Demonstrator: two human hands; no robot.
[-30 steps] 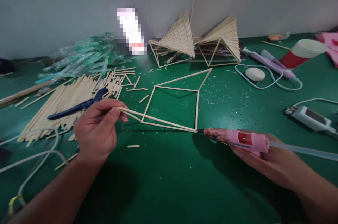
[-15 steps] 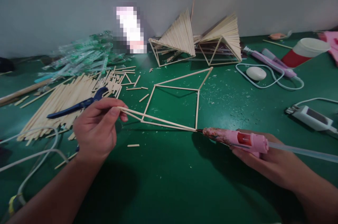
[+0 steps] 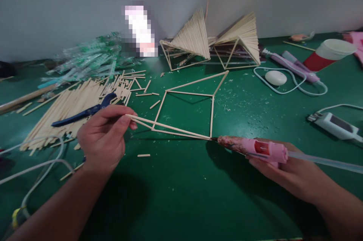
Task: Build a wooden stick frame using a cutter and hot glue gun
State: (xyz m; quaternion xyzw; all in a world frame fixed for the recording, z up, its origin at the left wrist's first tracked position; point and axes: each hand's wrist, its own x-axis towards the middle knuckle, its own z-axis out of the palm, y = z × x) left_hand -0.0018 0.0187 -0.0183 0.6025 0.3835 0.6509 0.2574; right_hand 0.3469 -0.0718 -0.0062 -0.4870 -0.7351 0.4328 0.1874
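Note:
A frame of thin wooden sticks (image 3: 212, 117) lies in the middle of the green table, with a four-sided base and a triangular part at its far end. My left hand (image 3: 103, 139) pinches the raised left corner of the frame, where two sticks (image 3: 167, 125) meet. One of them runs down to the near right corner. My right hand (image 3: 297, 176) is wrapped round a pink hot glue gun (image 3: 255, 149) with a clear glue stick (image 3: 326, 161) in its back. The gun's dark nozzle meets that near right corner. Some fingers of my right hand are hidden behind the gun.
Blue pliers (image 3: 85, 115) rest on a pile of sticks (image 3: 62, 108) at left, near short offcuts. Two stick models (image 3: 195, 34) stand by the wall. On the right are a paper cup (image 3: 326, 55), a white oval object (image 3: 275, 78), cables and a white adapter (image 3: 336, 125).
The view has shifted very slightly. Both hands, the stick frame and the glue gun keep the same positions relative to each other.

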